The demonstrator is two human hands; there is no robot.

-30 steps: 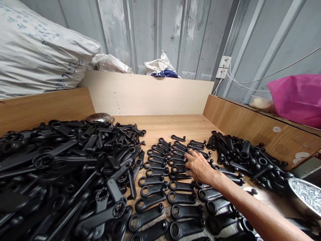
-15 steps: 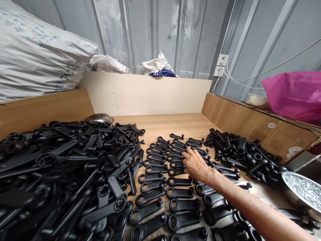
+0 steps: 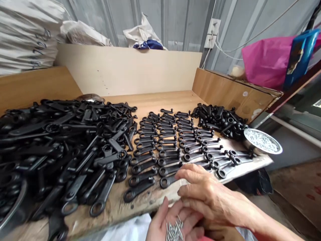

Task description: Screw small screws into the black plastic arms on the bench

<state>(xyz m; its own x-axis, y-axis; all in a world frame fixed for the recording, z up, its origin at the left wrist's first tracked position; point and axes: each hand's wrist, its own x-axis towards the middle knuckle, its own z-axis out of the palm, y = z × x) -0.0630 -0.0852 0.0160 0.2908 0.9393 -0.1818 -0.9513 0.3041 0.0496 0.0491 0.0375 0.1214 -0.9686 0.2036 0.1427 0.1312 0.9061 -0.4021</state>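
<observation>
Wooden workbench [image 3: 160,100] bearing rows of black ring-ended metal levers [image 3: 173,144]; my right hand [image 3: 208,194], back from them (fingers narrow, grip unclear), hovers over small silver metal pins [image 3: 174,231] cupped in my left hand [image 3: 163,222].

A small assembly workshop, probably inside a metal container: corrugated grey walls [image 3: 180,20], a board-sided wooden table [image 3: 163,98] heaped with identical black levers [image 3: 62,140], a metal dish [image 3: 262,141] of small screws, stuffed sacks [image 3: 27,36] behind
</observation>
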